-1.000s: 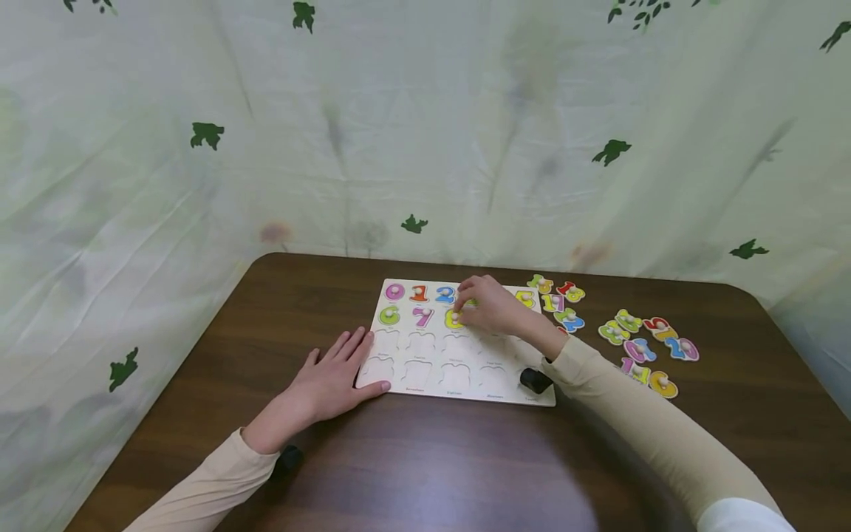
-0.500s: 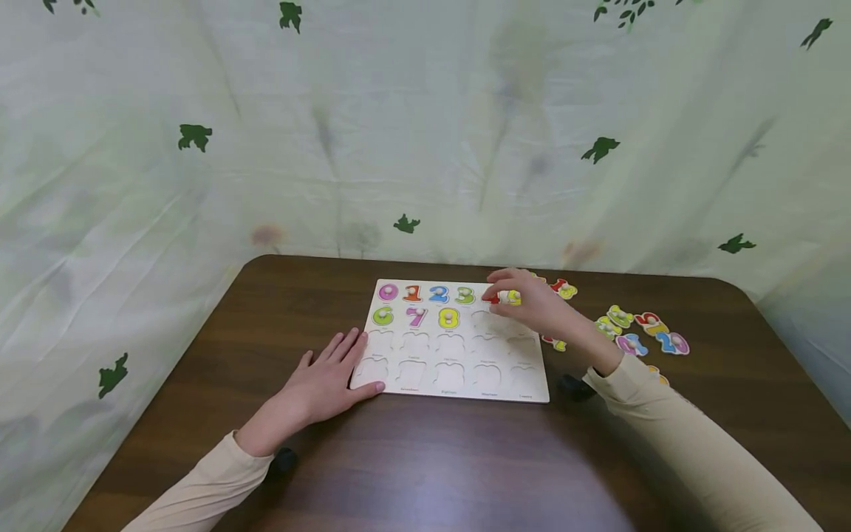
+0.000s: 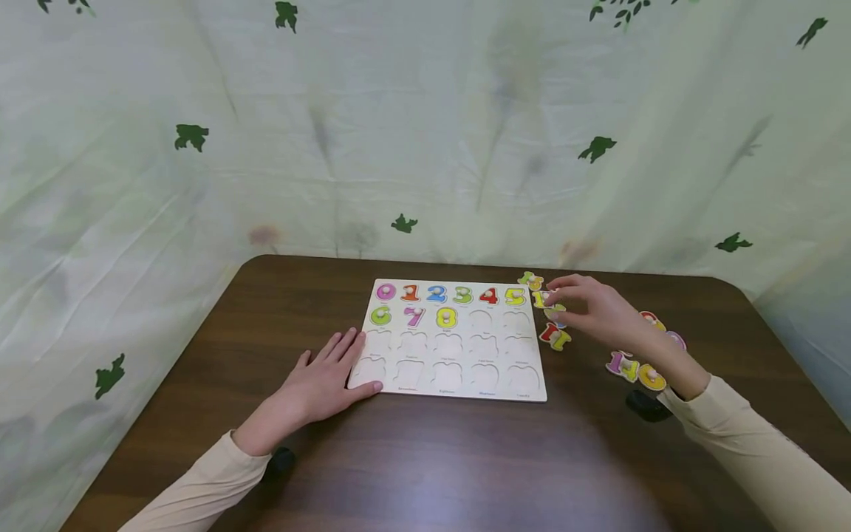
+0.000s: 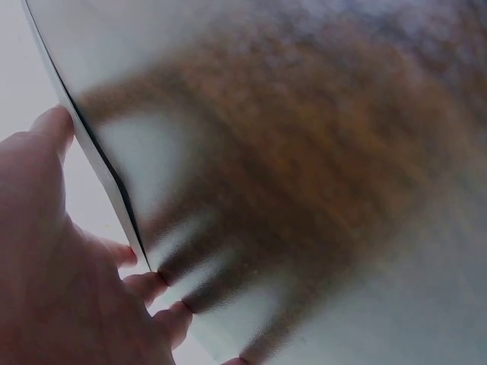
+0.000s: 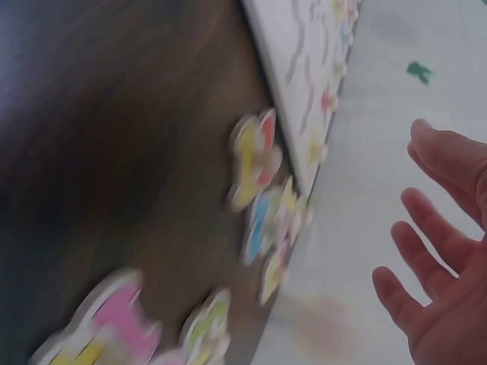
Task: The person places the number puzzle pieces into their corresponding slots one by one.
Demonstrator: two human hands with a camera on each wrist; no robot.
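A white number puzzle board (image 3: 432,358) lies on the table, with knobbed number pieces from 0 to 8 seated in its upper two rows. My left hand (image 3: 326,384) rests spread along the board's left edge, thumb at the near corner; the left wrist view shows its fingertips on the surface. My right hand (image 3: 605,318) hovers right of the board, fingers parted and holding nothing. Below its fingertips lie loose number pieces, partly hidden by the hand. Closest to the board's right edge is a red-and-yellow 11 piece (image 3: 555,337), also seen in the right wrist view.
A pink-and-yellow piece (image 3: 621,366) and an orange piece (image 3: 651,377) lie under the right wrist, with more pieces behind the forearm. Black wrist devices (image 3: 648,406) sit below both wrists. A pale curtain with green leaf shapes (image 3: 597,148) hangs behind the brown table (image 3: 425,458).
My right hand has moved from the 8 piece, past the 4 piece, to the loose pieces right of the board. The 8 piece now lies uncovered. My left hand stays on the board.
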